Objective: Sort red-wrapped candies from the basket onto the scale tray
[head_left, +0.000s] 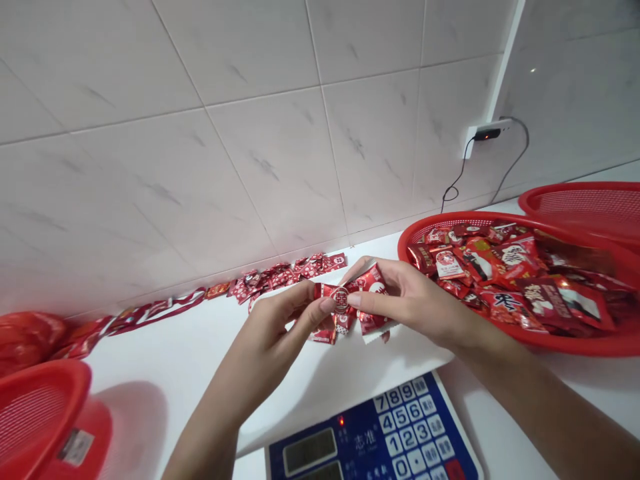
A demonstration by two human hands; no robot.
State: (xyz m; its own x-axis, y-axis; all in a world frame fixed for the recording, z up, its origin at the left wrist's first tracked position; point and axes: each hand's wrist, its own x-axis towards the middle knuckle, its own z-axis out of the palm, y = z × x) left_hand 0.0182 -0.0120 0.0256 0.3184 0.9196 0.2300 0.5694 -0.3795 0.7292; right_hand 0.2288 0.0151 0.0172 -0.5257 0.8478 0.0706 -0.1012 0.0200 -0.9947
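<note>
My left hand (285,327) has its thumb and fingers closed on the left end of a small red wrapped candy (341,300) with a round white emblem. My right hand (400,293) is closed too, its thumb tip at the candy's right end. A larger red candy packet (374,323) with clear crimped ends sits in the right fingers, partly behind the thumb. Below and behind the hands, more red wrapped candies (325,333) show over the white pan (400,360) of a weighing scale. The fingers partly hide them, so whether they are held or lying cannot be told.
The scale's blue keypad panel (360,437) faces me. At right, a red basket (415,233) is full of wrapped sweets, with another red basket (575,200) behind. Red packets (285,275) lie along the tiled wall. Red baskets (75,393) and a red plastic bag (30,340) are at left.
</note>
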